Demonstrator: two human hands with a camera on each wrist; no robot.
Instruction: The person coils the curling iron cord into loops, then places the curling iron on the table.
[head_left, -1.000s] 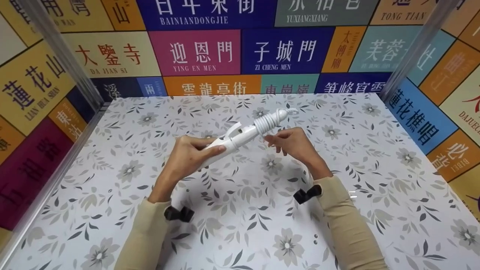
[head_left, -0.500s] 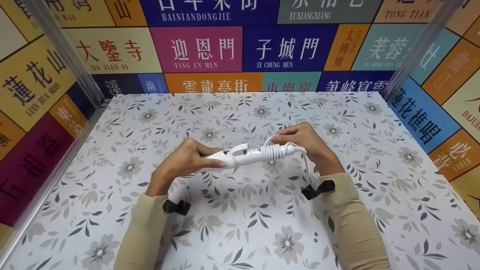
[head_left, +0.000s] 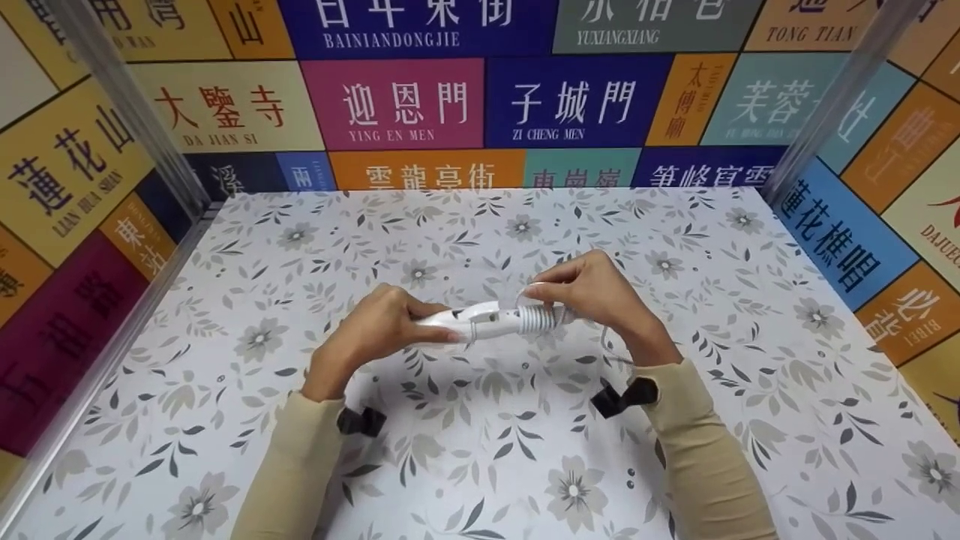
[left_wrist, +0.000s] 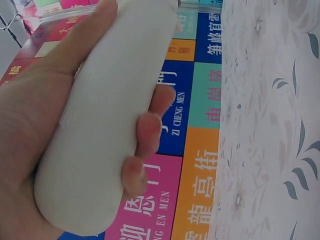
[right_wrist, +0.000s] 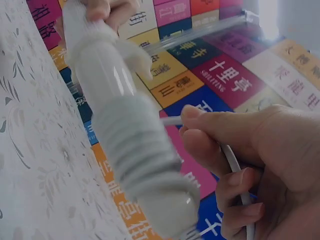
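A white curling iron (head_left: 495,325) with a clip lever is held nearly level above the table. My left hand (head_left: 379,324) grips its rounded left end, which fills the palm in the left wrist view, fingers wrapped around the white body (left_wrist: 102,125). White cord (right_wrist: 137,142) lies in several tight turns around the other end. Beside these coils, my right hand (head_left: 589,291) pinches the cord between thumb and index finger. In the right wrist view the loose cord (right_wrist: 231,159) runs from the pinch down through the curled fingers.
Beneath both hands spreads a table covering (head_left: 480,435) with grey flowers and leaves. Colourful panels (head_left: 390,103) with Chinese lettering stand behind and at both sides. Clear posts (head_left: 142,112) rise at the back corners. Black wrist mounts (head_left: 626,397) sit on the sleeves.
The curling iron has swung from a steep tilt to nearly level. My right hand has come to the coils, holds the cord, and has passed from behind them to above them.
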